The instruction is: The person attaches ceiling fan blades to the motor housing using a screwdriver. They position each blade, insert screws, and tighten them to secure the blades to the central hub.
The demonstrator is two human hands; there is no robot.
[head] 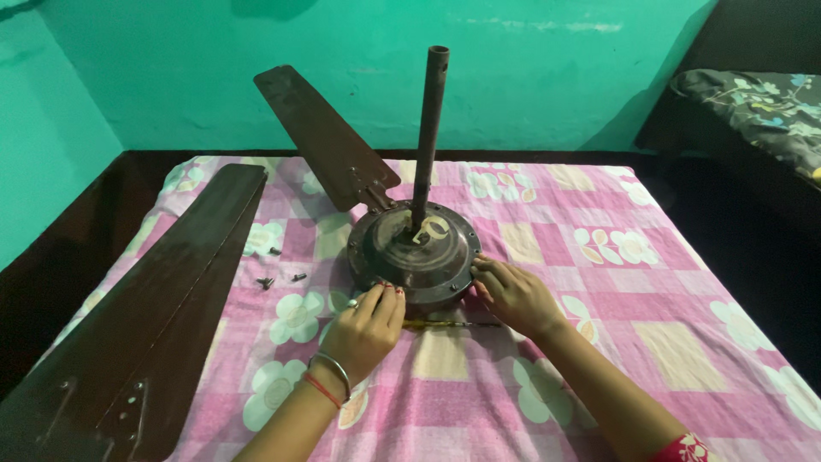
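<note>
Motor (415, 250): we see it mid-bed near the far edge, one blade (321, 137) attached.
Left hand (366, 329): fingertips pinched at the near rim — keep it gentle.
Right hand (513, 295): fingers curled, steadying the rim.
Screws (280, 275): loose on the sheet (599, 282) — we'd keep them together.

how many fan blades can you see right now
2. One blade is attached to the motor, angling up-left toward the wall. The other blade lies loose on the sheet, far left.
</note>
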